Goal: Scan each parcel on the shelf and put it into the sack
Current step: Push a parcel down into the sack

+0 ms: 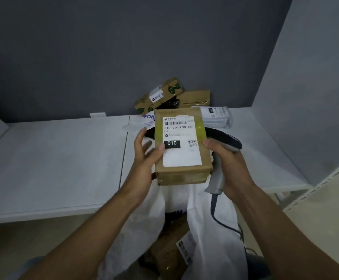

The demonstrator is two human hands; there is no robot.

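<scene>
A brown cardboard parcel point(181, 170) with a white shipping label facing up is held over the open white sack point(209, 235). My left hand point(146, 156) grips its left edge, thumb on the label. My right hand point(225, 158) grips a grey and black barcode scanner point(218, 178), and its thumb touches the parcel's right edge. The scanner's cable hangs down over the sack. Inside the sack lies another brown box point(172, 253) with a label.
On the white shelf point(53, 162), at the back against the dark wall, lie a leaf-printed carton point(160, 93), a plain brown carton point(194, 98), a white poly mailer point(217, 116) and a white bag with blue print point(149, 119). A pale side panel point(326, 209) stands at right.
</scene>
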